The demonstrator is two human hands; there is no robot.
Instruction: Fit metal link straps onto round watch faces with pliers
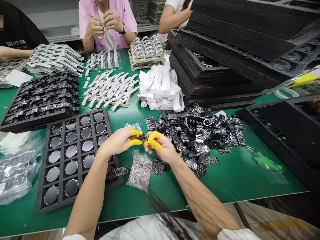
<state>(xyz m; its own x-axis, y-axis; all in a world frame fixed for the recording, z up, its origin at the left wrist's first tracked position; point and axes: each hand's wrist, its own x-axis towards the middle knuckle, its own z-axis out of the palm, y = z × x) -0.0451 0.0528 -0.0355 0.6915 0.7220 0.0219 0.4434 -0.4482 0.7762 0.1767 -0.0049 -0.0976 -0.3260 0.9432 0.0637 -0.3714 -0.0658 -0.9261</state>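
Left of the clear plastic bag of thin silvery pins (140,172), a black foam tray (50,208) holds round watch heads with glossy faces in square cells. Beyond the bag and to its left, the left hand (117,141), some fingers in yellow covers, pinches one end of a glossy black link band (143,137). That band is held up just beyond the bag. It is probably light, supple along its joints but stiff across its width; its polished faces may slip and scratch, so gripping the edges near an end link seems best. Beyond the bag and to its right, the right hand (160,146), also yellow-covered, pinches the other end; whether it holds a pin too, I cannot tell. Further right of the bag lies a heap of similar black bands (200,130).
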